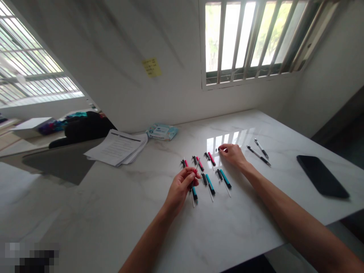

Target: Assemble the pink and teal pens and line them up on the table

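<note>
Left hand (180,189) closed on a teal pen (194,193), middle of the marble tabletop (241,235). Right hand (231,154) pinching a small dark pen part (218,149) (too small to identify), just beyond the pen rows (210,184).

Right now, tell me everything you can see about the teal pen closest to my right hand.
The teal pen lies flat and diagonal on the white marble table, its black end nearest you. A thin pale rod and a black piece lie right beside it. It looks plastic. Your right hand sits just beyond it, not touching.
</note>
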Demonstrator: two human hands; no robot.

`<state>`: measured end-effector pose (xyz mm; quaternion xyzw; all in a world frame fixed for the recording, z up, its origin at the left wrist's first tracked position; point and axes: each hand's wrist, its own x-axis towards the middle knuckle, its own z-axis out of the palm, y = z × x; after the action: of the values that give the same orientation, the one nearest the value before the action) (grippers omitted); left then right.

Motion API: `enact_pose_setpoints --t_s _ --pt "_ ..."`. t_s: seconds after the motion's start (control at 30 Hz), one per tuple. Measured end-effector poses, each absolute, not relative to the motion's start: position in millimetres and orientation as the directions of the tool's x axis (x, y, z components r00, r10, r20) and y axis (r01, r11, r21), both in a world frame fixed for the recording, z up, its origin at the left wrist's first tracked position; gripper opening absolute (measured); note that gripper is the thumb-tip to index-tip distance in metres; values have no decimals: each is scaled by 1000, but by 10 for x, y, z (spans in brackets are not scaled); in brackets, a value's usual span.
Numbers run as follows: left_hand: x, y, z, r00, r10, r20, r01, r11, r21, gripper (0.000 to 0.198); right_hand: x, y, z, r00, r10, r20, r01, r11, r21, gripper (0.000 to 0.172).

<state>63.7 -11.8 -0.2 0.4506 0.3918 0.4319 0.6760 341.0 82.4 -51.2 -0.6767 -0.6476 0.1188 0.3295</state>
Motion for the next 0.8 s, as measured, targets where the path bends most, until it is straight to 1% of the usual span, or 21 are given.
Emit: enact_pose_setpoints --t_s 0.27,0.37,0.43,0.5,0.57,0.63,0.67,0.73,0.8 --pt "639 -121 1 323 937 -132 -230 213 950 25 3424 830 -573 146 952 270 703 93 -705 23" --pt "638 -125 14 319 939 -128 -233 209 950 25 3412 798 -497 165 930 329 673 137 -727 22" --pt "638 -124 15 315 940 -129 -239 210 948 26 3371 744 -407 167 909 381 625 202 -754 20" --pt "638 -117 2 310 943 -123 -252 206 945 27 3280 660 -316 84 919 386 515 292 -806 21" --pt "638 -104 -21 304 947 -103 -256 185 949 28 3131 549 -251 -99 940 326 333 341 -879 27" --pt "633 -90 -43 288 955 -76 -236 147 961 30 2946 431 -224 -281 928 246 151 296 -943 33" --pt "630 -84 -50 280 958 -64 -216 128 968 30 2853 377 -222 -329 918 221 79 260 -962 35" --pt "624 -77 -47 268 962 -45 -162 91 983 30 2694 288 -227 -388 900 198 -41 198 -979 35" --pt "623 -79 -27 271 962 -24 -99 53 994 29 2593 232 -226 -389 895 219 -133 180 -975 30"
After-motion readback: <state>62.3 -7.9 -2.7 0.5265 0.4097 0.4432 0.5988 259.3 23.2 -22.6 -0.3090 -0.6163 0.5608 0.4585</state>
